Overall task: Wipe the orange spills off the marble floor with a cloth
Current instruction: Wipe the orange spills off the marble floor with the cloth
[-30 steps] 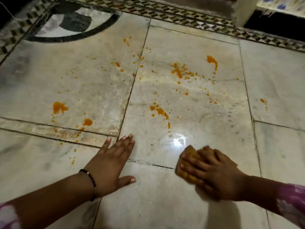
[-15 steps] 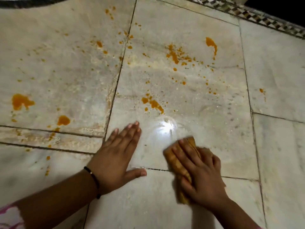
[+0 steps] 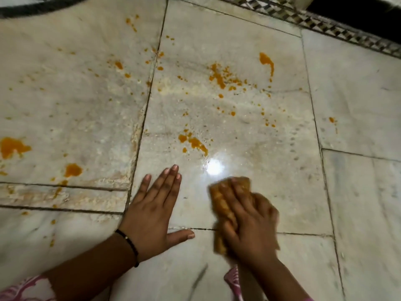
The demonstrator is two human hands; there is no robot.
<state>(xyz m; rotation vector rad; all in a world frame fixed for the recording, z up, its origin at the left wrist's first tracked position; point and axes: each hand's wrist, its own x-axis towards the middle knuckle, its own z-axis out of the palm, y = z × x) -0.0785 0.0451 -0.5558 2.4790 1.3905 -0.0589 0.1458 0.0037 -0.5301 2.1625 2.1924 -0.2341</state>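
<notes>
The marble floor (image 3: 271, 148) filled the view in pale slabs with dark joints, and a patterned mosaic border (image 3: 325, 25) ran along its far right edge. Orange spills (image 3: 219, 77) were scattered over the middle and left slabs: a dense spatter toward the far side of the centre slab, a streak (image 3: 267, 61) just right of it, a small run (image 3: 194, 142) nearer the person, and two larger blobs (image 3: 12, 146) near the left edge. A bright light reflection (image 3: 214, 168) sat between that small run and the cloth. The left hand (image 3: 152, 216) lay flat on the floor, palm down, fingers straight and holding nothing, with a dark bracelet (image 3: 130, 244) at the wrist. Just beside it, the right hand (image 3: 247, 222) pressed down on the orange-stained cloth (image 3: 221, 205), fingers spread and curled over it, the cloth lying on the near part of the centre slab across a joint; both were motion-blurred. Pink patterned sleeves (image 3: 28, 290) showed at the near edge.
</notes>
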